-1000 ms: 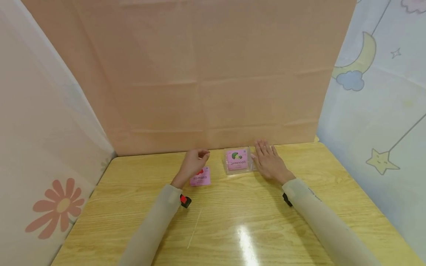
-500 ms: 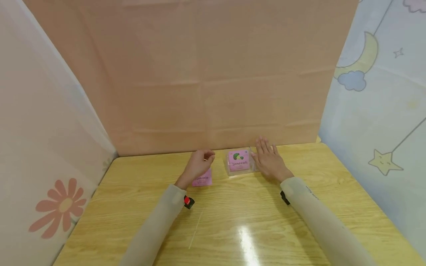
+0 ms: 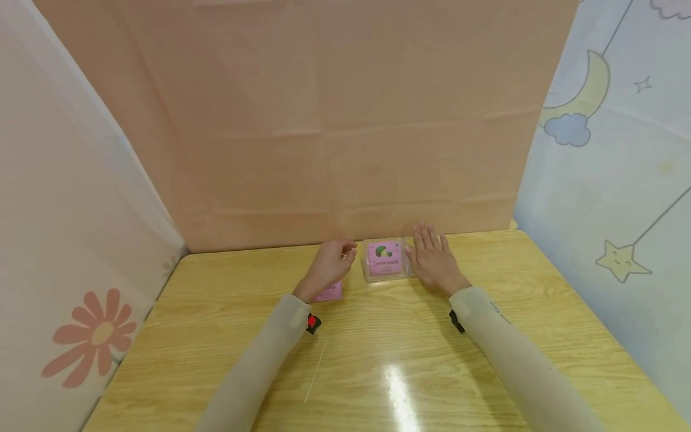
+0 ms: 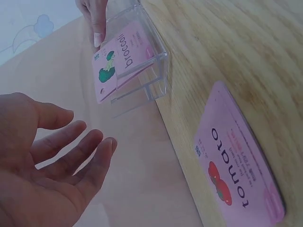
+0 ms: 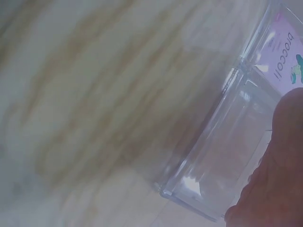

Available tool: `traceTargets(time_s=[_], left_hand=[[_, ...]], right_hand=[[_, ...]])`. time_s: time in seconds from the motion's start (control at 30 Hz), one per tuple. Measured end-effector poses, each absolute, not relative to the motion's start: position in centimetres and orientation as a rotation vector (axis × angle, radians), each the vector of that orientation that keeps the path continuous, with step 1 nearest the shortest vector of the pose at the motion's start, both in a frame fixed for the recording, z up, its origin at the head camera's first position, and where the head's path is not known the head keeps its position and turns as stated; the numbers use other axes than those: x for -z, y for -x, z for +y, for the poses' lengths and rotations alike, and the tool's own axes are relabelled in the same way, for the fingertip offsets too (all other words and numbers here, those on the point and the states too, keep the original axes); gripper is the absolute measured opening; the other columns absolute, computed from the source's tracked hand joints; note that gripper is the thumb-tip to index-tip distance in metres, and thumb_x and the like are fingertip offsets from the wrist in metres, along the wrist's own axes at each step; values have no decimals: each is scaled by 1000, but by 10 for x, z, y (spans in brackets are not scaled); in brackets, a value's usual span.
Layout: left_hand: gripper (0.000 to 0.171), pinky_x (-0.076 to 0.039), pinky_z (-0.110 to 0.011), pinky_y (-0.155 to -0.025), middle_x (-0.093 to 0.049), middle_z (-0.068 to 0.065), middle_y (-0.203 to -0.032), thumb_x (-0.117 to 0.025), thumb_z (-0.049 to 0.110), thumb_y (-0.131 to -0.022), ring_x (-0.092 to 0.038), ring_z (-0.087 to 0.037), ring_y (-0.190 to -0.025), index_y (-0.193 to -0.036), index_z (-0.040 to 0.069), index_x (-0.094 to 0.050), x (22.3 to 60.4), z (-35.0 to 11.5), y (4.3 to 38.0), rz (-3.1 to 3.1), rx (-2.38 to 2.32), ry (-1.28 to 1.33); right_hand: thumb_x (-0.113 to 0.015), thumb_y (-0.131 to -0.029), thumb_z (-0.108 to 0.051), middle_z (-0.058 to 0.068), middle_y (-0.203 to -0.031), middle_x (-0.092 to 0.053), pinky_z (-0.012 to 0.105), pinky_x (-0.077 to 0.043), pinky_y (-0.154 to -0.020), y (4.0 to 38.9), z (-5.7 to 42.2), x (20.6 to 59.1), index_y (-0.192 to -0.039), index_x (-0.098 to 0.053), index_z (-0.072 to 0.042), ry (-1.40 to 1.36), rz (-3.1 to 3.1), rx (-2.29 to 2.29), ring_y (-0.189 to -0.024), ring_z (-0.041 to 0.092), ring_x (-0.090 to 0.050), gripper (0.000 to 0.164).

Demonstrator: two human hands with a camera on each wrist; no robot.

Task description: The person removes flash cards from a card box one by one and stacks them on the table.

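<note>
Near the back of the table, a clear plastic box (image 3: 387, 278) holds a pink card (image 3: 384, 258) printed "broccoli". In the left wrist view that broccoli card (image 4: 120, 59) leans at a slant within the box walls. Just left of the box is my left hand (image 3: 327, 264), its fingers loosely bent and nothing between them. Partly covered by it, a pink "tomato" card (image 3: 330, 293) lies on the table; the whole word shows on the tomato card (image 4: 236, 175) in the left wrist view. My right hand (image 3: 434, 261) rests with straight fingers over the box's right part, thumb beside the broccoli card.
A wooden table (image 3: 378, 336) carries all of this. Right behind the box stands a tan paper sheet (image 3: 335, 150), and printed cloth walls (image 3: 621, 198) close off both sides.
My left hand has shifted right, from over the tomato card toward the box, with its fingers staying loosely bent. The right hand stays in place over the box.
</note>
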State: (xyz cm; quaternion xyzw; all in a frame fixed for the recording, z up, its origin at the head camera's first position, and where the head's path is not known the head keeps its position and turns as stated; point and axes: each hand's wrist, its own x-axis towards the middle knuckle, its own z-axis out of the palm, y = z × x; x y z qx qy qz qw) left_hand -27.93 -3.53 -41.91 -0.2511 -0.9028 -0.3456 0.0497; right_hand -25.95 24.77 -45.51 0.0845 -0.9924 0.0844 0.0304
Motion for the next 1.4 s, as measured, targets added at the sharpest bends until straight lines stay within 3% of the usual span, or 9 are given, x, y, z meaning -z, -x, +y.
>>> traceTargets(time_s=[0.27,0.47,0.93,1.17,1.23,1.4], left_hand=[[28,-61,-48,-100,-75,-20,-125,-62,9,-104,-71,-34,-116,-127,-4,-70,417,-25,282,-2728,996,835],[32,-58,-45,-108,-70,-20,-135,-60,12,-106,-67,-35,-128,-133,-2,-67,415,-12,284,-2747,862,903],[29,-63,-37,-97,-72,-15,-130,-60,15,-107,-72,-27,-116,-130,0,-69,421,4,282,-2726,665,914],[30,-64,-30,-80,-74,-10,-117,-56,16,-108,-72,-19,-94,-132,2,-66,422,13,283,-2754,537,930],[31,-64,-29,-78,-74,-10,-120,-56,15,-107,-72,-18,-92,-134,2,-65,423,15,282,-2743,491,953],[38,-65,-33,-91,-68,-15,-142,-59,13,-106,-75,-25,-115,-141,1,-62,427,21,280,-2672,365,1008]], right_hand=[[-19,-115,-46,22,-177,6,68,2,-132,260,244,456,-167,0,1,-256,-3039,-339,-165,45,2,73],[-18,-115,-46,23,-176,6,68,3,-132,259,248,455,-167,1,1,-244,-3039,-344,-164,46,3,73],[-19,-115,-44,23,-177,4,67,2,-132,256,247,455,-167,-1,2,-257,-3035,-343,-165,44,2,71],[-21,-115,-42,23,-177,2,66,2,-133,254,250,454,-168,-2,1,-239,-3031,-344,-165,45,0,70],[-21,-115,-42,23,-177,2,67,1,-132,254,251,454,-167,-2,1,-245,-3027,-347,-164,45,0,70],[-19,-115,-44,23,-177,2,66,1,-133,256,253,458,-168,-2,0,-235,-3028,-339,-165,44,1,71]])
